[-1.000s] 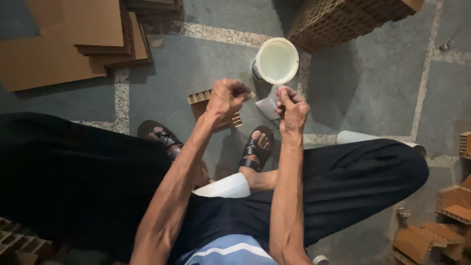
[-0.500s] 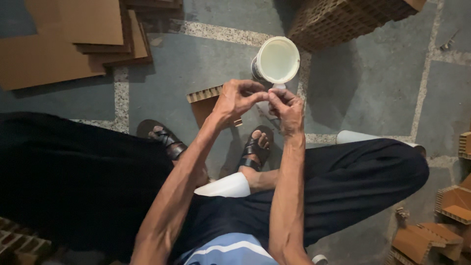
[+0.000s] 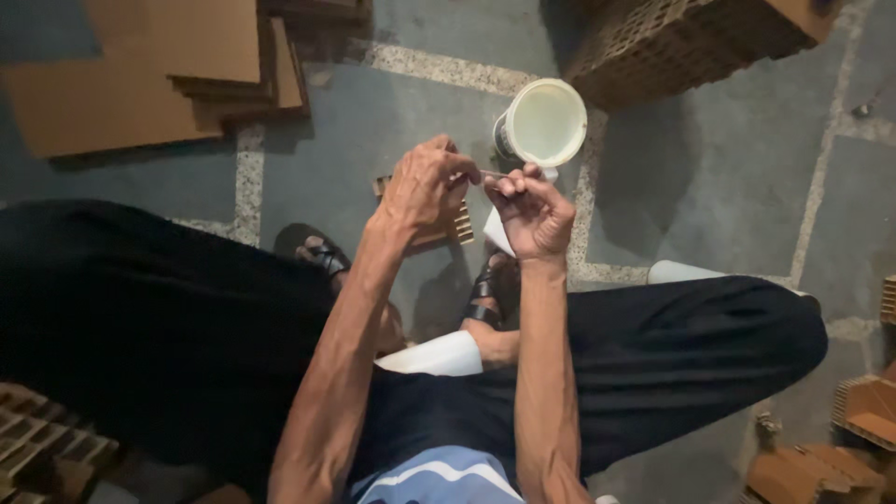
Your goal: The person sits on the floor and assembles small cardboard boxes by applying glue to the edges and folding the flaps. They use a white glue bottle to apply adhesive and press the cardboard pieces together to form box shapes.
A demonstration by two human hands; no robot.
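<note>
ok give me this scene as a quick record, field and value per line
left hand: left hand pinching one end of a thin strand, fingers closed
right hand: right hand pinching the other end
between hands: thin pale strand, too fine to identify
beyond hands: round white plastic tub on the grey stone floor
upper left: flat brown cardboard sheets

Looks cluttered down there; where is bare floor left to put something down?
Bare floor lies right of the white tub, below the honeycomb cardboard block, and between the flat cardboard sheets and the tub. It is crowded under both hands, around the sandalled feet.
</note>
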